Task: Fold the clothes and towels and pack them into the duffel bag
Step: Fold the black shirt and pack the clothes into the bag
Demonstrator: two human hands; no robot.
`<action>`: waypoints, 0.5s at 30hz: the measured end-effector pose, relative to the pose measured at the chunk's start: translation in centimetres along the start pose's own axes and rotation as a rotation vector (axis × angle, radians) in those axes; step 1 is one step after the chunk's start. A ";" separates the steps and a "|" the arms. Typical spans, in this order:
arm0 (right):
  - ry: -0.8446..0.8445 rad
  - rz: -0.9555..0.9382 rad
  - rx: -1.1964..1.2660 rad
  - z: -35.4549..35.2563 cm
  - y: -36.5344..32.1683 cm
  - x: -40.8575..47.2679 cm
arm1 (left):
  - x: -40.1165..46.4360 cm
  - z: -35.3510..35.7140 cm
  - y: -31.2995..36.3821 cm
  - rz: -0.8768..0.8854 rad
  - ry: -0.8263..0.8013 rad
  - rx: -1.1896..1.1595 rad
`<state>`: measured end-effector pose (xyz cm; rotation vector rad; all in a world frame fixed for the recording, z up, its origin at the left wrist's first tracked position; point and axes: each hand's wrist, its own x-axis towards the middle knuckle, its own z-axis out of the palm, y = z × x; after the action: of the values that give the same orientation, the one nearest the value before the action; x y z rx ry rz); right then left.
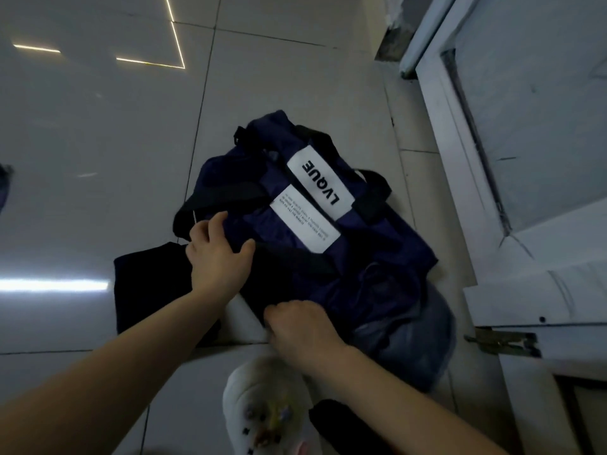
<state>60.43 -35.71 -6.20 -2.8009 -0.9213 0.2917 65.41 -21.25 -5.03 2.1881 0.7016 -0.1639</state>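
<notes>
The navy duffel bag [345, 244] is lying on the tiled floor [98, 126] beside a white door [525, 159], its two white labels facing up and its black straps draped across the top. The left hand [216, 257] is resting on the bag's near-left edge with fingers spread and thumb apart, pressing the fabric rather than gripping it. The right hand [302, 330] is sitting at the bag's near end, knuckles up and fingers curled under onto dark fabric; whether they are pinching a zipper pull or the bag's edge cannot be told.

A folded black garment [147, 290] is lying on the floor, touching the bag's left side and partly under the left forearm. A bluish denim piece [410, 349] is bulging at the bag's near-right corner; whether it is inside or just under the bag is unclear. A white shoe [262, 408] is showing at the bottom.

The person is seemingly working the bag's opening at the packing stage. The next move likely calls for holding the mouth apart, then sliding the black garment in flat.
</notes>
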 end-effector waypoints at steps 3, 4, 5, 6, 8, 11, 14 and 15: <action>0.330 0.047 0.153 -3.0 1.7 -0.9 | 0.2 0.3 -0.6 0.223 0.045 0.245; 0.413 0.093 0.174 -4.5 3.1 -0.6 | 0.3 0.6 -0.4 0.369 0.053 0.325; 0.448 0.169 0.130 -5.5 4.7 -0.1 | 0.4 1.0 0.1 0.506 0.025 0.398; 0.433 0.258 0.056 -6.2 6.2 0.4 | 0.5 1.3 0.6 0.621 -0.037 0.460; 0.283 0.436 -0.054 -7.2 9.7 1.9 | 1.3 2.2 2.9 0.800 -0.202 0.528; 0.179 0.510 -0.127 -7.3 12.2 3.4 | 1.7 3.1 4.7 0.999 -0.382 0.635; 0.158 0.431 -0.182 -7.5 13.2 5.0 | 2.7 3.6 5.2 1.080 -0.360 0.768; 0.176 0.441 -0.144 -7.9 13.4 5.5 | 3.0 3.4 5.6 1.129 -0.335 0.781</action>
<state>74.25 -43.91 -2.31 -3.0779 -0.2909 0.0327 71.25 -25.38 -4.57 2.8215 -0.9732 -0.2162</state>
